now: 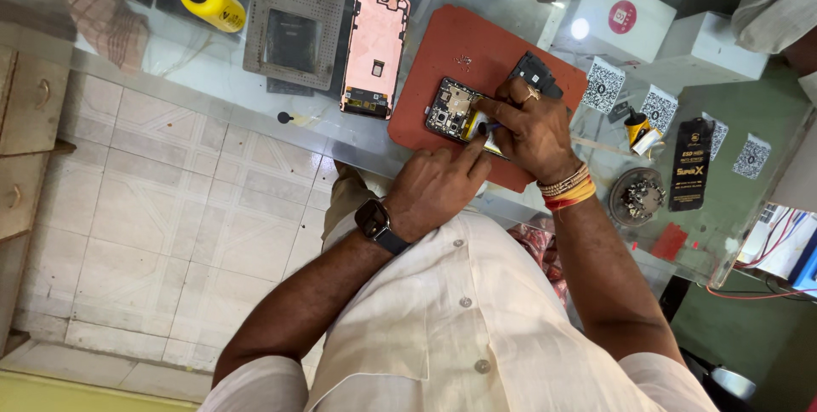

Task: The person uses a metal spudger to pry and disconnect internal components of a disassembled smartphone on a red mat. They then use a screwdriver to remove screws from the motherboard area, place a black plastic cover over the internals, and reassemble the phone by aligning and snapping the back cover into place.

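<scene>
An opened phone (449, 111) with its circuit board showing lies on a red-orange work mat (442, 50) on the glass counter. My left hand (436, 186), with a dark watch on the wrist, presses its forefinger against the phone's near edge. My right hand (532, 127), with a ring and bead bracelets, grips a thin screwdriver (485, 128) whose tip rests on the phone's yellow part. A few tiny screws (464, 60) lie on the mat beyond the phone.
A pink phone back frame (375, 50) and a grey perforated pad (294, 16) lie to the left, with a yellow bottle (213, 2). White boxes (625, 20), small code cards (602, 86), a round screw dish (639, 197) and a black packet (689, 165) stand to the right.
</scene>
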`<state>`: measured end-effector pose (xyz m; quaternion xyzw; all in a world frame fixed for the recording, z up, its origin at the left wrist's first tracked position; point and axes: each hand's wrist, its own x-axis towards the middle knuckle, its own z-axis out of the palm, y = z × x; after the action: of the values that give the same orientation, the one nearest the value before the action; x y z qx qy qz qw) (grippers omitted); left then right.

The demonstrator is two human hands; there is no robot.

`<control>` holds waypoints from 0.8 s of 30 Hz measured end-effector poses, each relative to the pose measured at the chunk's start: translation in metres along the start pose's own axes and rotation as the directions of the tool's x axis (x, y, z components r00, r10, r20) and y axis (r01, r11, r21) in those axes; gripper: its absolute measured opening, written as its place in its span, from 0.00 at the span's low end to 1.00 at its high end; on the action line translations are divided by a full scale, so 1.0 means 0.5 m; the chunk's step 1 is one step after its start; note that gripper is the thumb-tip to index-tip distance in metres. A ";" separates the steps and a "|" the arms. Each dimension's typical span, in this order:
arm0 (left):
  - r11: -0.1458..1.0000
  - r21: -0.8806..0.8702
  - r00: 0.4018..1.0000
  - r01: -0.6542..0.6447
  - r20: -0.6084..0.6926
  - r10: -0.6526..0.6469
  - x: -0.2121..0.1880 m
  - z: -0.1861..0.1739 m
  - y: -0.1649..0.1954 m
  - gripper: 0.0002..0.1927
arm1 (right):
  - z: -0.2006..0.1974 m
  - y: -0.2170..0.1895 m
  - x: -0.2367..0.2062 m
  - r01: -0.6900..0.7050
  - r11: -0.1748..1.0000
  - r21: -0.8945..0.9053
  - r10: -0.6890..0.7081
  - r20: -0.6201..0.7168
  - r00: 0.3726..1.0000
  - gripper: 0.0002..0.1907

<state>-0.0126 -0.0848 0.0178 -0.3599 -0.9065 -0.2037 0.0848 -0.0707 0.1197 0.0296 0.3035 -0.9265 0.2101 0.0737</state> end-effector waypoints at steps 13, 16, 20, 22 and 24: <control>1.000 0.010 1.000 0.008 0.022 -0.008 -0.001 0.001 0.002 0.13 | 0.000 -0.005 0.000 0.004 1.000 0.010 -0.003 -0.034 0.999 0.25; 0.999 0.031 0.998 0.012 0.055 -0.014 -0.001 0.001 0.005 0.12 | 0.004 -0.005 -0.005 0.024 1.000 -0.011 -0.024 -0.041 0.999 0.24; 1.000 0.009 1.000 0.004 0.030 -0.004 0.001 0.000 0.003 0.12 | 0.011 -0.009 -0.013 -0.051 0.990 0.129 0.065 -0.114 0.991 0.23; 1.000 -0.001 0.999 0.010 0.030 -0.010 0.000 0.000 0.002 0.12 | 0.011 -0.010 -0.014 -0.033 0.994 0.107 0.046 -0.126 0.991 0.21; 1.000 0.021 1.000 0.018 0.024 -0.019 -0.002 0.002 0.004 0.12 | 0.011 -0.010 -0.013 -0.010 0.997 0.077 0.019 -0.120 0.993 0.21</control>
<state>-0.0104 -0.0835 0.0171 -0.3529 -0.9129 -0.1905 0.0758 -0.0624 0.1171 0.0248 0.2860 -0.9139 0.2635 0.1163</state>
